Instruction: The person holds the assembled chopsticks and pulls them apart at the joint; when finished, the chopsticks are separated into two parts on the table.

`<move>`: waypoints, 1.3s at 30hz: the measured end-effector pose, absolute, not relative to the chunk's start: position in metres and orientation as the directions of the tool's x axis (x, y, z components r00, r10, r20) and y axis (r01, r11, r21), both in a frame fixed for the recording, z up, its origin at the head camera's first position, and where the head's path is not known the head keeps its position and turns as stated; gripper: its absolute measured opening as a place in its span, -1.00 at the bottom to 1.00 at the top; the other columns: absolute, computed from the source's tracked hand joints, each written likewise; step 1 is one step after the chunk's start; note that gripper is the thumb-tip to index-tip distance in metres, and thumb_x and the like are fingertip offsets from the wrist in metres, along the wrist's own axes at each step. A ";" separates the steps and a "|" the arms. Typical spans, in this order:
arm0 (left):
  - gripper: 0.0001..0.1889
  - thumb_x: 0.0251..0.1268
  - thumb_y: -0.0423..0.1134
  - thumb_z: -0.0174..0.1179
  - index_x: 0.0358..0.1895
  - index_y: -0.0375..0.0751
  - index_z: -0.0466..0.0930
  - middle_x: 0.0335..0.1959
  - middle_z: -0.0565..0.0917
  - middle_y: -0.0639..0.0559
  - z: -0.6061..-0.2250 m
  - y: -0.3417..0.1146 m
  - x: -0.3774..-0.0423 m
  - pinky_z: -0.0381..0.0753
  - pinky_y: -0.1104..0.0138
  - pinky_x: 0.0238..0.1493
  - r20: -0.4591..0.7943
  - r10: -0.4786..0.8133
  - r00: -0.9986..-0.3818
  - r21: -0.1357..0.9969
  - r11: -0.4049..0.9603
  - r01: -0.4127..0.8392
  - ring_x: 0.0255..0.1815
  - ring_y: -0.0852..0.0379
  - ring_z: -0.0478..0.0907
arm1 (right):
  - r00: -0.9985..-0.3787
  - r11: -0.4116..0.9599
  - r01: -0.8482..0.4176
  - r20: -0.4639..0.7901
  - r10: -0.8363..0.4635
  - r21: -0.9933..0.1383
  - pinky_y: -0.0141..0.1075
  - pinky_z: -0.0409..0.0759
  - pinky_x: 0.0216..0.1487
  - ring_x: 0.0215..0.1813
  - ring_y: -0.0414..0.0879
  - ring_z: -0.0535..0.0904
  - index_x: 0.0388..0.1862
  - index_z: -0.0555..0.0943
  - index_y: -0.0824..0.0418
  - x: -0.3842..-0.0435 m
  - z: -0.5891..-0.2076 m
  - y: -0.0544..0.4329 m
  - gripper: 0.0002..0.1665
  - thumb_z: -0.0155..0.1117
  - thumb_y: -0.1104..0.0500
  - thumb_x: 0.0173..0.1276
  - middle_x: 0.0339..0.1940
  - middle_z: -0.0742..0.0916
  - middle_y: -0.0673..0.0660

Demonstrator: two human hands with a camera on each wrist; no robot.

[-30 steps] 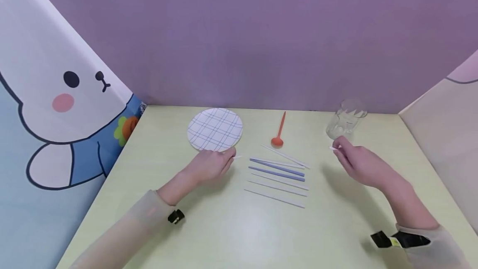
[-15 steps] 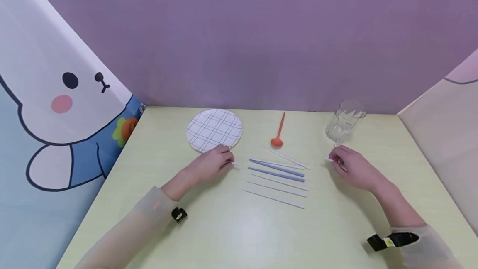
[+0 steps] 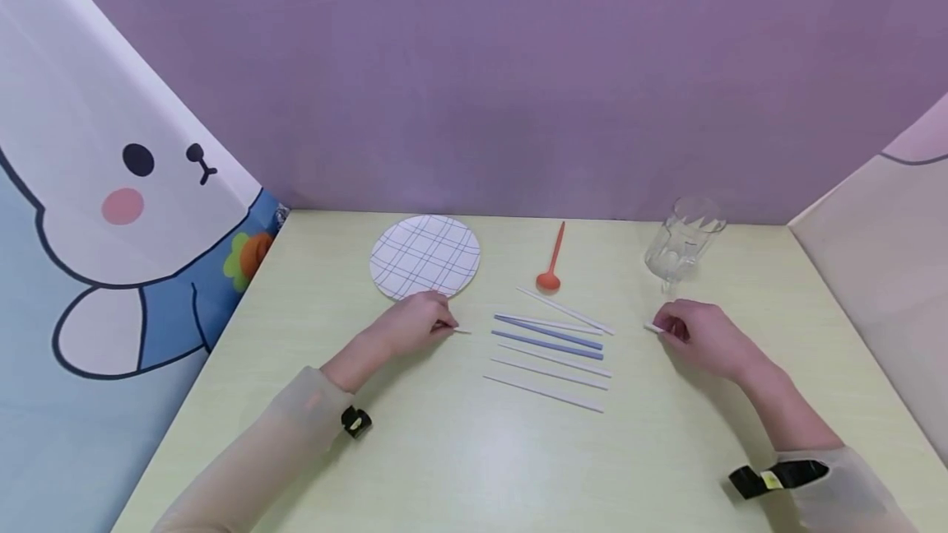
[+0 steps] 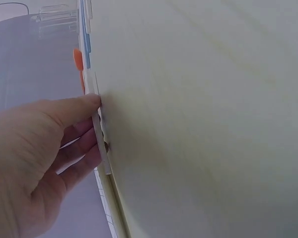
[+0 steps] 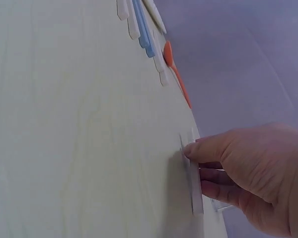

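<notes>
My left hand (image 3: 418, 323) pinches a white chopstick (image 4: 103, 148) between thumb and fingers, close over the table just in front of the checked round plate (image 3: 425, 256). Its tip points right, toward a row of chopsticks. On the other side of that row, my right hand (image 3: 696, 338) pinches another white chopstick (image 5: 195, 191), whose end pokes out leftward, low over the table. Between the hands lie two blue chopsticks (image 3: 548, 345) with several white chopsticks (image 3: 544, 394) around them, roughly parallel; the farthest white one slants across its neighbour.
An orange spoon (image 3: 549, 280) lies behind the row, handle toward the purple back wall (image 3: 474, 105). A clear glass mug (image 3: 677, 245) stands at the back right, beyond my right hand. Printed cloth panels (image 3: 148, 286) border the pale table (image 3: 474, 467).
My right hand has come down and nearer to me, away from the mug, with its chopstick. The left hand has shifted slightly, its chopstick lower. The row of chopsticks stays put.
</notes>
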State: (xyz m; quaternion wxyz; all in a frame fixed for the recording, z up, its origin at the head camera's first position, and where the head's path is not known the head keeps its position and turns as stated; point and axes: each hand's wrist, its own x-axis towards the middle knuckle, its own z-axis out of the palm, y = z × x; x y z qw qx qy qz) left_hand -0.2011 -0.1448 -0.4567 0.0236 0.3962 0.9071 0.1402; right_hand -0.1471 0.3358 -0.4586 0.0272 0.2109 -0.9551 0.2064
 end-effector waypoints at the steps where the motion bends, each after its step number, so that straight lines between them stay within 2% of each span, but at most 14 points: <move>1: -0.91 0.34 -0.36 0.45 -0.16 -0.17 0.88 -0.29 0.78 0.05 -0.456 -0.145 -0.201 0.74 0.29 -0.01 0.061 0.727 -0.684 0.276 0.647 0.711 -0.20 0.12 0.72 | -0.909 0.824 -0.416 0.136 -0.395 -0.385 -0.33 0.57 -0.31 -0.34 -0.33 0.51 -0.24 0.74 0.17 -0.147 -0.459 0.336 -0.84 0.50 0.39 0.28 -0.40 0.70 -0.09; 8: -0.91 0.38 -0.28 0.44 -0.13 -0.14 0.87 -0.26 0.78 0.09 -0.454 -0.144 -0.205 0.72 0.34 -0.04 0.009 0.733 -0.681 0.308 0.645 0.699 -0.21 0.20 0.69 | -0.908 0.829 -0.411 0.092 -0.409 -0.379 -0.32 0.59 -0.27 -0.31 -0.30 0.53 -0.20 0.74 0.16 -0.149 -0.456 0.336 -0.84 0.49 0.36 0.31 -0.37 0.70 -0.09; 12: -0.90 0.42 -0.26 0.41 -0.12 -0.14 0.85 -0.23 0.79 0.07 -0.447 -0.133 -0.208 0.72 0.33 -0.03 0.018 0.746 -0.666 0.326 0.625 0.709 -0.19 0.19 0.69 | -0.901 0.826 -0.431 0.120 -0.417 -0.364 -0.29 0.62 -0.24 -0.29 -0.24 0.57 -0.18 0.74 0.20 -0.154 -0.450 0.332 -0.86 0.46 0.38 0.32 -0.35 0.72 -0.06; 21: -0.88 0.46 -0.28 0.36 -0.07 -0.17 0.84 -0.15 0.83 0.03 -0.435 -0.085 -0.229 0.71 0.26 0.07 0.090 0.777 -0.623 0.296 0.577 0.761 -0.08 0.11 0.73 | -0.889 0.812 -0.455 0.133 -0.438 -0.365 -0.20 0.62 -0.21 -0.28 -0.18 0.59 -0.15 0.74 0.26 -0.170 -0.437 0.306 -0.89 0.38 0.37 0.39 -0.35 0.74 0.00; 26: -0.87 0.47 -0.30 0.34 -0.05 -0.21 0.84 -0.12 0.84 0.01 -0.438 -0.056 -0.240 0.69 0.23 0.12 0.118 0.772 -0.624 0.335 0.561 0.757 -0.04 0.08 0.73 | -0.875 0.793 -0.479 0.141 -0.462 -0.376 -0.20 0.63 -0.18 -0.28 -0.17 0.59 -0.14 0.74 0.27 -0.180 -0.438 0.287 -0.87 0.35 0.39 0.38 -0.34 0.74 0.02; 34: -0.84 0.44 -0.36 0.30 -0.06 -0.20 0.85 -0.10 0.86 -0.02 -0.451 -0.027 -0.247 0.68 0.21 0.20 0.115 0.758 -0.642 0.299 0.590 0.750 0.01 0.03 0.75 | -0.850 0.752 -0.516 0.134 -0.510 -0.410 -0.24 0.63 -0.21 -0.31 -0.19 0.59 -0.20 0.74 0.26 -0.190 -0.445 0.256 -0.96 0.40 0.31 0.40 -0.38 0.72 0.00; 35: -0.84 0.43 -0.37 0.30 -0.07 -0.19 0.86 -0.11 0.86 0.00 -0.453 -0.025 -0.248 0.68 0.21 0.20 0.112 0.754 -0.647 0.292 0.597 0.747 0.01 0.03 0.76 | -0.847 0.749 -0.519 0.130 -0.515 -0.413 -0.25 0.63 -0.21 -0.31 -0.19 0.60 -0.22 0.73 0.26 -0.191 -0.446 0.254 -0.96 0.41 0.29 0.40 -0.39 0.72 0.00; 37: -0.84 0.41 -0.41 0.26 -0.25 -0.17 0.84 -0.31 0.80 0.06 -0.455 -0.023 -0.248 0.66 0.27 0.10 0.095 0.753 -0.651 0.268 0.610 0.746 -0.13 0.10 0.70 | -0.841 0.743 -0.527 0.126 -0.526 -0.414 -0.25 0.66 -0.20 -0.31 -0.20 0.62 -0.25 0.73 0.26 -0.192 -0.448 0.248 -0.95 0.43 0.27 0.39 -0.40 0.73 -0.01; 39: -0.77 0.37 -0.45 0.22 -0.47 -0.14 0.70 -0.50 0.63 0.11 -0.458 -0.021 -0.249 0.58 0.33 -0.05 0.085 0.753 -0.653 0.248 0.619 0.746 -0.29 0.16 0.56 | -0.835 0.737 -0.532 0.118 -0.537 -0.417 -0.26 0.67 -0.20 -0.31 -0.21 0.63 -0.28 0.73 0.24 -0.193 -0.451 0.243 -0.96 0.46 0.28 0.36 -0.40 0.73 -0.02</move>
